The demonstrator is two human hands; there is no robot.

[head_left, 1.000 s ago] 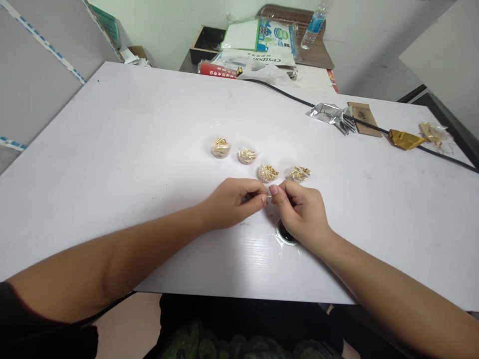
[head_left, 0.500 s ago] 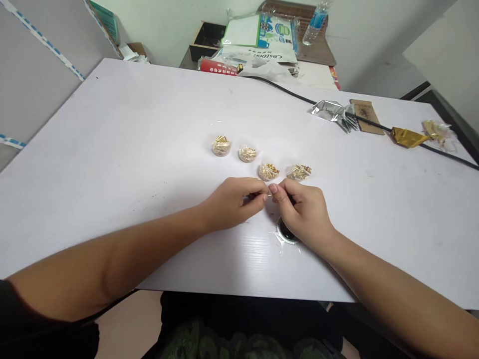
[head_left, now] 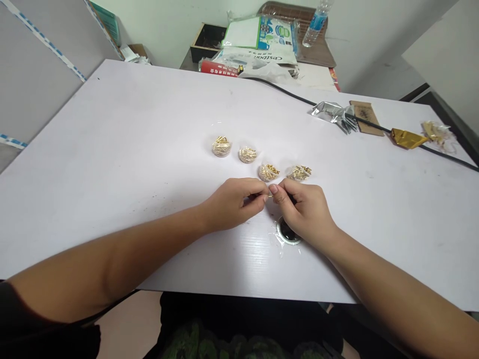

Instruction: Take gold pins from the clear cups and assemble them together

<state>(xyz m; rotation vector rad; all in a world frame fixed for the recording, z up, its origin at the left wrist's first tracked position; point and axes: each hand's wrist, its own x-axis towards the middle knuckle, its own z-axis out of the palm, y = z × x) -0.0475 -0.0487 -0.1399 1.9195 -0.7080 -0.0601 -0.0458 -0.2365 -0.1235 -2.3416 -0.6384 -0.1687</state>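
My left hand (head_left: 234, 203) and my right hand (head_left: 305, 209) meet fingertip to fingertip low over the white table (head_left: 123, 149). Both are pinched shut on a tiny gold pin (head_left: 270, 196) held between them. Just beyond the fingers lie several small clear cups of gold pins: one at the far left (head_left: 221, 146), a second (head_left: 247, 154), a third (head_left: 268, 172) and a fourth (head_left: 298, 172). A small round clear dish with a dark bottom (head_left: 287, 233) sits partly under my right palm.
A black cable (head_left: 337, 112) crosses the far right of the table. Crumpled silver foil (head_left: 333, 113), a brown card (head_left: 364, 117), gold foil (head_left: 406, 138) and a clear wrapper (head_left: 437, 133) lie beside it. Behind the table are paper packs (head_left: 262, 37) and a water bottle (head_left: 316, 21).
Both hands stay pinched together in the same spot; only the view has shifted slightly.
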